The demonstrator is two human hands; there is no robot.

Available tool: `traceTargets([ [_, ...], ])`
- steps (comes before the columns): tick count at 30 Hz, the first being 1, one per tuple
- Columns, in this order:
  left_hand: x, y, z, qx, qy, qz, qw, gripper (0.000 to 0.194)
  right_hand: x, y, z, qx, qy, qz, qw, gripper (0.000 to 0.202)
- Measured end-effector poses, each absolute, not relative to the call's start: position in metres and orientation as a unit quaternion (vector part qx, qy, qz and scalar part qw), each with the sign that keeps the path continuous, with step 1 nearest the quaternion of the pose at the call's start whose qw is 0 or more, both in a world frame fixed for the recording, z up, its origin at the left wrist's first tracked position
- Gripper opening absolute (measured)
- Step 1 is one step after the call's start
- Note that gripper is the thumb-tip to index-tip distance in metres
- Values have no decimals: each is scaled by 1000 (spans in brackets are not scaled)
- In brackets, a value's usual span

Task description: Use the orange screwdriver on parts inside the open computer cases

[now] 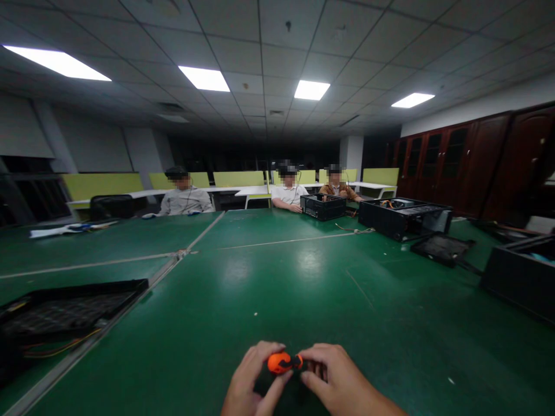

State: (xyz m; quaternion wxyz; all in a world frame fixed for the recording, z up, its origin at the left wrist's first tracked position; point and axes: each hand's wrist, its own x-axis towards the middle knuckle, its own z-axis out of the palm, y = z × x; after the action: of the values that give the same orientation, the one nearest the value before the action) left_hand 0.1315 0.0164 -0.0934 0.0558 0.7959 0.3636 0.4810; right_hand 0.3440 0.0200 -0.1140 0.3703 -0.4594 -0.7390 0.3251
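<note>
A: Where's the orange tool?
B: Orange-handled tool (284,363) sits between my hands, low over the green table (277,277). My left hand (254,378) pinches the handle, my right hand (333,378) pinches its dark end.
A: Around it?
B: Open black computer case (405,218) far right.

orange tool (282,363) mostly inside hands (299,381)

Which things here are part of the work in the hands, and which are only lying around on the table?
In hand:
- orange-and-black tool handle, held between left hand and right hand

Lying about:
- open computer case far right
- smaller black case beside seated people
- flat black panel
- black tray with wires at left
</note>
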Motion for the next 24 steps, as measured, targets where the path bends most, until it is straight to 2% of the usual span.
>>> traceTargets([
  [8,132,15,-91,795,364,482,62,23,343,18,-112,-451,-741,334,369,34],
  [17,134,16,-92,799,361,475,79,22,344,20,-108,-445,-754,316,366,31],
  [24,133,17,-95,796,367,475,79,28,344,16,-103,-443,-757,308,368,6],
])
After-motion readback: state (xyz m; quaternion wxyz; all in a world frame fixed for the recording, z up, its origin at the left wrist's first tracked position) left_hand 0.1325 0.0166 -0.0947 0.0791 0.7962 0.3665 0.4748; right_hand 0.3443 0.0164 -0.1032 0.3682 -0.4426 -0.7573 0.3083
